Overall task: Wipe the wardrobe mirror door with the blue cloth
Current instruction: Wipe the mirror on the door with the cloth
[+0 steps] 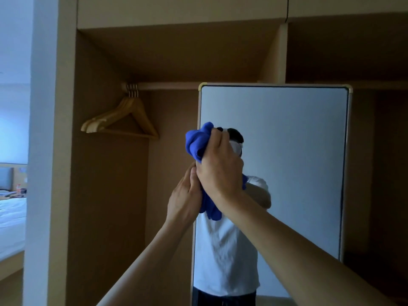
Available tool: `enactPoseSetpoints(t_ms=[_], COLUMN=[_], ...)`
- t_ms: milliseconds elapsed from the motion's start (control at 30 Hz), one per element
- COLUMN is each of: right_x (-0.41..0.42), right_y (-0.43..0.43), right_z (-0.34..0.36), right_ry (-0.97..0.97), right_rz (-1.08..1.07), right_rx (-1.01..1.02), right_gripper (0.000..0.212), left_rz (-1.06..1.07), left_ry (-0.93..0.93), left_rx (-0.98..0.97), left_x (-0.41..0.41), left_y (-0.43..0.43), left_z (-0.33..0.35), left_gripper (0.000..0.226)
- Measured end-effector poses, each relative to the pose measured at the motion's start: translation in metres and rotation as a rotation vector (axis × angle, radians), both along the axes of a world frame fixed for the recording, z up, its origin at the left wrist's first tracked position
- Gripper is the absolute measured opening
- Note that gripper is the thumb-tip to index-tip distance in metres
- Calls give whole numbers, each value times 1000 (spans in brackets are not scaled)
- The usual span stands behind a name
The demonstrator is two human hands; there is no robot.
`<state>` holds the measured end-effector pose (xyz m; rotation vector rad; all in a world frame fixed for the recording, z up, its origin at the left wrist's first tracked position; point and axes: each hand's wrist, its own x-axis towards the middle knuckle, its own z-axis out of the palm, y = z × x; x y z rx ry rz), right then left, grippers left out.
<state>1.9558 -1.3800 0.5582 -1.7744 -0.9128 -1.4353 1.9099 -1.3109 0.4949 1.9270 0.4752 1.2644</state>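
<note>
No text, label, brand, number or sign is legible in this view. The small items (21, 190) beside the bed (12, 215) are too small and blurred to read.

Your cloth (196, 143) is crumpled matt fabric; the mirror (287, 151) is glossy glass with brassy top corners; the hangers (123, 120) are smooth wood.

A white short-sleeved T-shirt (225, 250) and dark trousers (225, 300) are seen worn in the reflection; the forearms (309, 250) are bare

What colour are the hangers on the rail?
Light wood hangers, with metal hooks; seen in the head view.
</note>
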Motion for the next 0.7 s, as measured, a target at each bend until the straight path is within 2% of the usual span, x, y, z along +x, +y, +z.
enactPoseSetpoints(t_ms=[133,233,333,433,533,700], right_x=[-2,6,14,26,41,65], right_y=[7,2,-7,-21,-40,-73], right_z=[-2,0,3,3,4,4], right_ry=[40,-24,-65,-55,-23,40], right_rz=[55,37,26,47,76,114], right_rx=[30,30,1,-29,-26,-11], right_gripper=[33,32,33,31,34,31], left_rz=[-31,-32,-6,73,105,117], left_ry=[-3,-24,-43,-62,-75,-60], left_rx=[-72,-29,14,50,66,68], left_x=[-2,-1,4,12,16,16], left_y=[1,-1,-10,-18,-20,-22], left_z=[1,0,-3,-8,-11,-13], left_gripper=[33,39,30,33,26,46])
